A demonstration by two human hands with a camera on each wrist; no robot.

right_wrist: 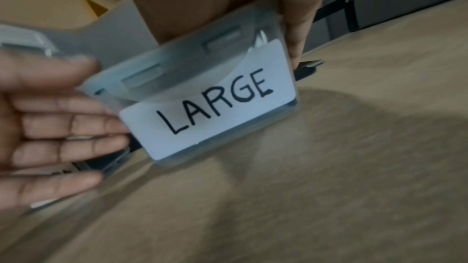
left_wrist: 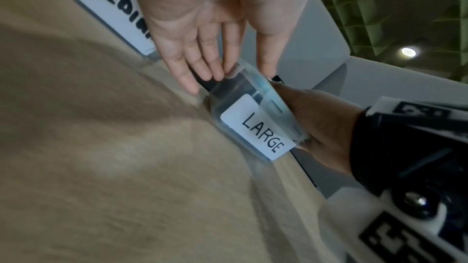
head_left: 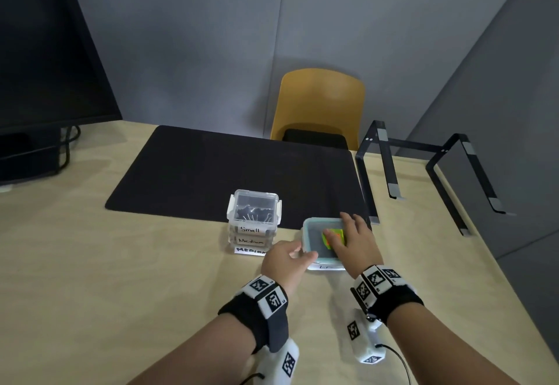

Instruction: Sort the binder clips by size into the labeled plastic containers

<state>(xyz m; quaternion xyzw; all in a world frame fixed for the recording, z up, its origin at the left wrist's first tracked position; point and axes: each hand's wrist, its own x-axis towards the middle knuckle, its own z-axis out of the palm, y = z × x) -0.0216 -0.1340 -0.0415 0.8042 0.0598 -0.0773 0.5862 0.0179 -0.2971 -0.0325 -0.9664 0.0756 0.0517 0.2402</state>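
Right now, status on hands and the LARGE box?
Right hand flat on LARGE container lid. Left hand open, fingers against its left side. Small/Medium stack beside, clear.

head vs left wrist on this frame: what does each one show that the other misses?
Head only: the stacked containers labelled Small and Medium, black clips inside the top one, the black mat, the yellow chair, and something orange and green under the Large container's lid.

Left wrist only: the full LARGE label, cut off in the head view, and the left hand's fingers, straight, against the container's end.

Both: the right hand flat on top of the Large container, the left hand at its side, and a MEDIUM card.
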